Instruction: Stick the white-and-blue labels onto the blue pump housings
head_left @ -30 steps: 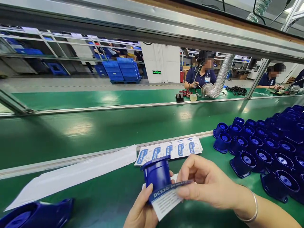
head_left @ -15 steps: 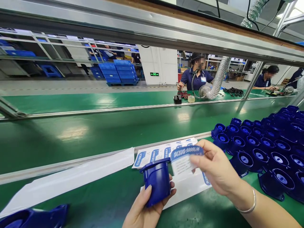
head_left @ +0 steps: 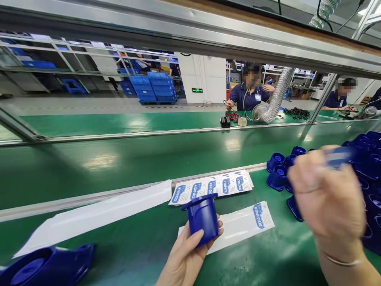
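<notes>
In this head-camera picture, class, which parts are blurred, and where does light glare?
Head view: the raised right hand is smeared by motion blur, as is the small blue-white label it pinches; the left hand gripping the blue plastic cup-shaped housing is sharp; pale glare patches lie on the green conveyor belt.

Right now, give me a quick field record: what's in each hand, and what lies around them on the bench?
left hand: grips blue plastic housing, upright
right hand: raised, blurred, pinching a label
under housing: backing strip with one label left
behind: label sheet, white liner
right side: batch of blue housings
surface: green bench
</notes>
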`<state>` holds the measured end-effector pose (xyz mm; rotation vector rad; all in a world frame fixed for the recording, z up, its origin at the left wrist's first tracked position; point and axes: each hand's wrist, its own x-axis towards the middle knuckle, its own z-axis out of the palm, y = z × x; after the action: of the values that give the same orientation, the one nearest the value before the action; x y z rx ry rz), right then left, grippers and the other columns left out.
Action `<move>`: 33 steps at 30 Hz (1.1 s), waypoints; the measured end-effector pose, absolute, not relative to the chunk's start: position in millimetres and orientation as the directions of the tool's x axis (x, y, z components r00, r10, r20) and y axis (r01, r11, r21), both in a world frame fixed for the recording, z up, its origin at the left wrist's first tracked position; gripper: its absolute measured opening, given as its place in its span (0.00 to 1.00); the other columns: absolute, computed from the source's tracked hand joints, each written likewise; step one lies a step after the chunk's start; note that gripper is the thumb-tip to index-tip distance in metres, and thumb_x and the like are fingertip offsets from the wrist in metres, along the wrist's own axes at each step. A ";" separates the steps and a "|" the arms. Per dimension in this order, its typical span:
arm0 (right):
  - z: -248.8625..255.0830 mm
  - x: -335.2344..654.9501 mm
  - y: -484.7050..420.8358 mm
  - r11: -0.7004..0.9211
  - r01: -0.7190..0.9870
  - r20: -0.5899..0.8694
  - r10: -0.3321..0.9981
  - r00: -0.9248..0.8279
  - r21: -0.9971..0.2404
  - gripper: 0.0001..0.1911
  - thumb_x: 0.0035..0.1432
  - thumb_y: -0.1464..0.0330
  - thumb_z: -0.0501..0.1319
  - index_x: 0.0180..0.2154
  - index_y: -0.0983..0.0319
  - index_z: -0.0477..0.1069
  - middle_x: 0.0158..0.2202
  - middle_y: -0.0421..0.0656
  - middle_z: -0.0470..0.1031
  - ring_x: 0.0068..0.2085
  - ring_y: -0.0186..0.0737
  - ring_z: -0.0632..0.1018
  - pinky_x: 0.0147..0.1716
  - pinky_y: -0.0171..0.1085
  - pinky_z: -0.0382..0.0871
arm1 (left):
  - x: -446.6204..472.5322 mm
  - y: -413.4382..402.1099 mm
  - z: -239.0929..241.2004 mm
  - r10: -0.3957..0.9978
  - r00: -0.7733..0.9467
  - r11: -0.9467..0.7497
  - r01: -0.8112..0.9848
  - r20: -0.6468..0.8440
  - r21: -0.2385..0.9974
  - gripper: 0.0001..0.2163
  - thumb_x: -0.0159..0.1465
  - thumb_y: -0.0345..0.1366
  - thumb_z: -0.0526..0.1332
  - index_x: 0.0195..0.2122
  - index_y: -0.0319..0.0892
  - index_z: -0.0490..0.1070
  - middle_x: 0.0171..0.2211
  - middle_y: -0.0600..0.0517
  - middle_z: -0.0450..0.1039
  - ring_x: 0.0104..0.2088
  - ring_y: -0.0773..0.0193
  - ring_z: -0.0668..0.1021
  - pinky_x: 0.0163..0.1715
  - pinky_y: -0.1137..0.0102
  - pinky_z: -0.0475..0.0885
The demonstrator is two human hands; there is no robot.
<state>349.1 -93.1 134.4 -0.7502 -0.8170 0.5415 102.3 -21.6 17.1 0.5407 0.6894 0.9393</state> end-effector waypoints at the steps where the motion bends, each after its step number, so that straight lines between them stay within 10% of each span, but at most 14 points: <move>1: 128.2 330.4 -80.9 0.534 -0.258 0.384 0.801 0.458 -0.805 0.17 0.50 0.67 0.76 0.40 0.53 0.74 0.34 0.36 0.75 0.34 0.34 0.76 0.33 0.33 0.73 | 102.3 -21.6 17.4 0.868 0.411 0.476 -0.526 -0.279 0.705 0.18 0.56 0.35 0.71 0.48 0.39 0.78 0.49 0.40 0.79 0.51 0.47 0.79 0.58 0.54 0.72; 8: 90.1 287.6 -48.4 0.057 -0.503 0.130 0.985 -0.111 -0.863 0.16 0.48 0.69 0.78 0.30 0.61 0.72 0.31 0.37 0.72 0.31 0.31 0.73 0.33 0.31 0.70 | 103.6 -21.5 19.7 0.891 0.399 0.412 -0.511 -0.216 0.754 0.27 0.54 0.35 0.73 0.56 0.51 0.74 0.51 0.48 0.78 0.57 0.47 0.74 0.62 0.52 0.65; 33: 66.8 263.2 -47.0 -0.280 -0.459 -0.157 0.945 -0.288 -0.843 0.30 0.33 0.59 0.82 0.31 0.63 0.68 0.28 0.35 0.75 0.29 0.30 0.75 0.34 0.33 0.70 | 105.6 -22.8 27.6 0.888 0.240 0.460 -0.491 -0.392 0.740 0.36 0.50 0.44 0.76 0.61 0.49 0.69 0.34 0.52 0.83 0.32 0.54 0.83 0.38 0.64 0.79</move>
<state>263.2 -47.0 66.8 -0.8406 -0.8543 1.7551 105.6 -22.8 27.6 0.5291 0.8965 1.0056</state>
